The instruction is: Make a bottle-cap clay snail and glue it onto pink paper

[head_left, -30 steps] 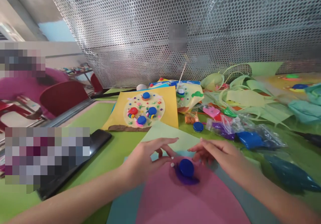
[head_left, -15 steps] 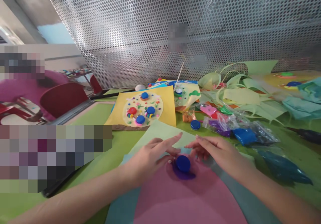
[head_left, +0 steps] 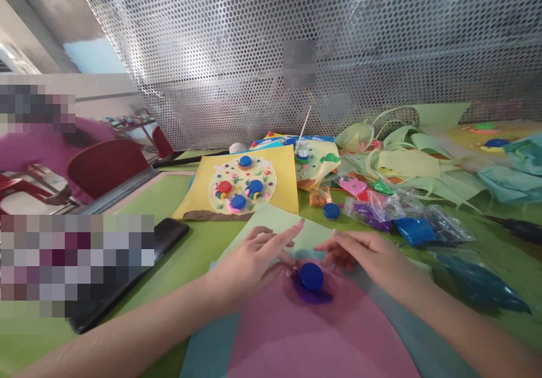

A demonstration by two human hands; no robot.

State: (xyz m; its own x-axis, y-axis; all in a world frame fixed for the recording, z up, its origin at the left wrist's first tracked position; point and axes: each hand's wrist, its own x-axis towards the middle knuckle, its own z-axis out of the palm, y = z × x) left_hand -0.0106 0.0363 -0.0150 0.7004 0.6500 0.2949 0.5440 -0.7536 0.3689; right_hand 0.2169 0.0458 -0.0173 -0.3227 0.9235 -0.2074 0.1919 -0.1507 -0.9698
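A blue bottle cap [head_left: 311, 277] stands on a flattened strip of purple clay [head_left: 317, 296] on a rounded pink paper sheet [head_left: 313, 338]. A small white ball [head_left: 289, 273] sits at the clay's left end. My left hand [head_left: 265, 256] has its index finger stretched out. Its thumb and a lower finger close at the clay's left end, though the contact is partly hidden. Right of the cap, my right hand [head_left: 364, 251] hovers with loosely bent, parted fingers and holds nothing. Beneath the pink sheet lie pale green paper [head_left: 271, 225] and bluish paper [head_left: 207, 333].
Behind my hands lies a yellow card [head_left: 283, 180] decorated with caps and clay. A loose blue cap [head_left: 331, 212] and bagged clay [head_left: 415, 231] are at the right, before paper scraps [head_left: 406, 163]. A black phone [head_left: 169, 234] lies left; a person [head_left: 93, 129] sits beyond.
The view shifts slightly, and more of the phone shows. My hands keep nearly the same pose around the cap and the purple clay.
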